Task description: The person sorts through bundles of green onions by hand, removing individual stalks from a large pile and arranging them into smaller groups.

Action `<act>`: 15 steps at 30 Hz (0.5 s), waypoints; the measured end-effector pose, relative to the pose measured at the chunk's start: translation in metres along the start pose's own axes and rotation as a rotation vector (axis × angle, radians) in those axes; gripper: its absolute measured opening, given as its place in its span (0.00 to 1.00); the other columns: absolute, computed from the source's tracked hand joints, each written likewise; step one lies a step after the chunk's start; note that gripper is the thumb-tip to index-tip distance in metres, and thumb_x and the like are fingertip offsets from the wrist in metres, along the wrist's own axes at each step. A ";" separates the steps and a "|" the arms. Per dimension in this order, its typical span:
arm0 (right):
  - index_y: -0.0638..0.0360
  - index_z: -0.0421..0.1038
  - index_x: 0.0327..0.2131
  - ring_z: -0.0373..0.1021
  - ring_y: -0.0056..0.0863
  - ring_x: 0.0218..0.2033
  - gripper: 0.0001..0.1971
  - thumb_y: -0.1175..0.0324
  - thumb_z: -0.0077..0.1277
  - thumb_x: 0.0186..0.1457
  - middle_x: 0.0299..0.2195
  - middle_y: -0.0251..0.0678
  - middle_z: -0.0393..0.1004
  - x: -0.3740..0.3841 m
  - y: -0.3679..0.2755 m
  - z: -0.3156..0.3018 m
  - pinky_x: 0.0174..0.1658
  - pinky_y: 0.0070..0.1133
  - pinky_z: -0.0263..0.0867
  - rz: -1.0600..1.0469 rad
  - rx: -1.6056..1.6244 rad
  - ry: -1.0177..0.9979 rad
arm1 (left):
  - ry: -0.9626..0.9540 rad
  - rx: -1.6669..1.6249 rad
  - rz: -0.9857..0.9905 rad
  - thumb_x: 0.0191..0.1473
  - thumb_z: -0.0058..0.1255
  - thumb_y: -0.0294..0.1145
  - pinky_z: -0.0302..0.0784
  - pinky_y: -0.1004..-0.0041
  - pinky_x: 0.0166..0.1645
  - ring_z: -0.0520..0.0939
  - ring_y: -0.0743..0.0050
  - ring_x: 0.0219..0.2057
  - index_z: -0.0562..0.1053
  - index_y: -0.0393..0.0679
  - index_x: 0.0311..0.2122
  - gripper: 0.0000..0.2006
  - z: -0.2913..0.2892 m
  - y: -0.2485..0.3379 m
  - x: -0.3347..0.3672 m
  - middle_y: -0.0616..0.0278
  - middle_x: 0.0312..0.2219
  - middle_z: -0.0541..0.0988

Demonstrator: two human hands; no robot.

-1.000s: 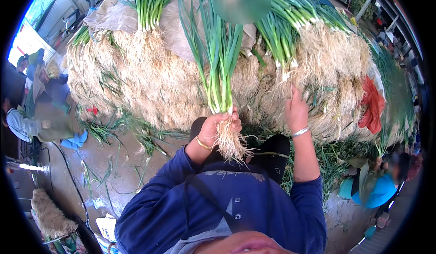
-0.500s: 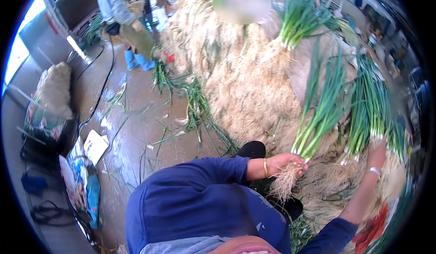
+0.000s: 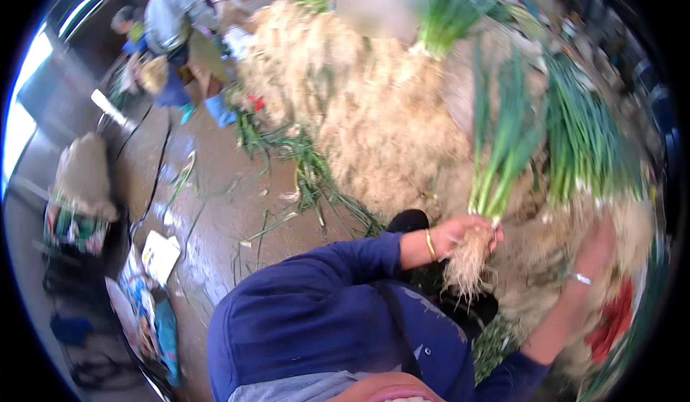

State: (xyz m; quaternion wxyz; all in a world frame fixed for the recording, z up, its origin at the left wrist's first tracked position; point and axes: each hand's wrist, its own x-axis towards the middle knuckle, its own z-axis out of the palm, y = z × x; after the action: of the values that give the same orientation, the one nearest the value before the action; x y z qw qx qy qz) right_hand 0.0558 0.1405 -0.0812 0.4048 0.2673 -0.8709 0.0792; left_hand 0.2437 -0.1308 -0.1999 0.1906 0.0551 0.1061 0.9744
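My left hand is closed around a bunch of green onions just above the roots. The green leaves point away from me, and the pale, stringy roots hang below my fingers. At the right, my right hand reaches to the root end of a larger heap of green onions. Motion smears its fingers, so whether they grip any stalks does not show. Both bunches are above a wide mound of tan roots.
Another bundle of green onions lies on the mound's far side. Loose green leaves litter the wet floor. A full sack and plastic bags are on the left. Co-workers stand at the far left. Red cloth lies by my right forearm.
The whole view has shifted a little. My left hand still holds its bunch, whose leaves now stand more upright. My right hand remains by the heap's root ends, now blurred.
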 end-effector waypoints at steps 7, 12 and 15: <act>0.54 0.69 0.43 0.65 0.36 0.46 0.15 0.72 0.48 0.49 0.40 0.37 0.71 -0.107 -0.154 -0.045 0.52 0.33 0.55 -0.127 0.327 -0.145 | 0.004 0.098 0.006 0.52 0.44 0.36 0.63 0.51 0.56 0.67 0.47 0.52 0.69 0.40 0.46 0.16 0.023 -0.006 -0.012 0.52 0.53 0.66; 0.60 0.68 0.33 0.68 0.35 0.40 0.09 0.69 0.53 0.48 0.40 0.39 0.73 -0.149 -0.147 -0.037 0.46 0.30 0.61 0.047 0.893 -0.215 | 0.115 0.228 -0.135 0.54 0.41 0.34 0.70 0.62 0.50 0.76 0.59 0.43 0.68 0.36 0.46 0.17 -0.028 -0.023 -0.001 0.50 0.43 0.74; 0.60 0.64 0.31 0.65 0.16 0.26 0.11 0.63 0.50 0.55 0.26 0.32 0.71 -0.141 -0.139 -0.019 0.30 0.16 0.63 0.871 1.323 -0.285 | 0.096 0.268 -0.193 0.54 0.40 0.34 0.70 0.62 0.50 0.77 0.60 0.42 0.66 0.34 0.48 0.19 -0.016 -0.035 0.006 0.50 0.43 0.74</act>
State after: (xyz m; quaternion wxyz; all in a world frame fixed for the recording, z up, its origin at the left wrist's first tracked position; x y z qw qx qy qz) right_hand 0.2163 0.0866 -0.1852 -0.0198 0.0954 -0.7129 0.6944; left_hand 0.2490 -0.0996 -0.2228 0.2690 0.0229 0.2489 0.9301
